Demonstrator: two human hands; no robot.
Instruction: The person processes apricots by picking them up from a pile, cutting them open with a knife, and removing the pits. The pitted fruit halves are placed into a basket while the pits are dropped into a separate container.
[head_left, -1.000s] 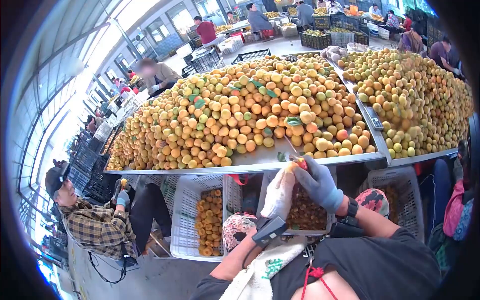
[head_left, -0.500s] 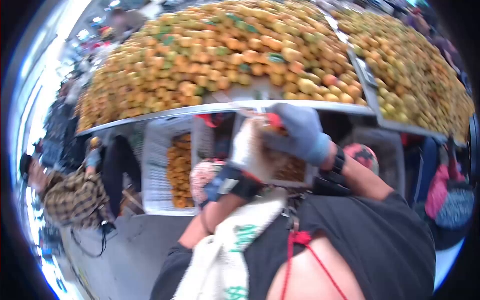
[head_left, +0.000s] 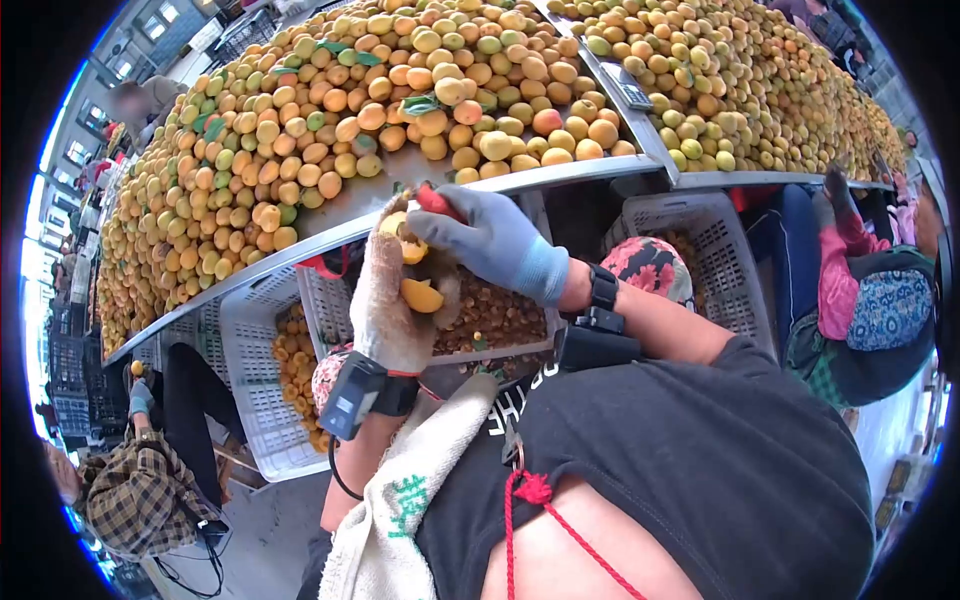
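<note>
My left hand (head_left: 383, 312), in a stained white glove, is closed around cut apricot pieces. One apricot half (head_left: 422, 296) shows its orange side near the palm, and another piece of apricot (head_left: 399, 232) sits higher, by the fingertips. My right hand (head_left: 497, 243), in a grey-blue glove, closes on a small red-handled tool (head_left: 437, 203) right beside the fruit; its working end is hidden. Below both hands, apricot stones (head_left: 500, 318) lie in a crate. Whole apricots (head_left: 440, 75) are heaped on the metal-edged table (head_left: 350, 226) in front of me.
At left, a white crate (head_left: 243, 335) holds apricot halves (head_left: 296, 365). Another pale crate (head_left: 735, 255) stands right of my knee. A second heap of apricots (head_left: 740, 85) lies beyond the metal divider (head_left: 618, 100). People sit on both sides, one in a plaid shirt (head_left: 145, 495).
The view has swung and sharpened, so the table edge now slopes up to the right. My hands appear farther left, and the apricot pieces in my left hand now show clearly.
</note>
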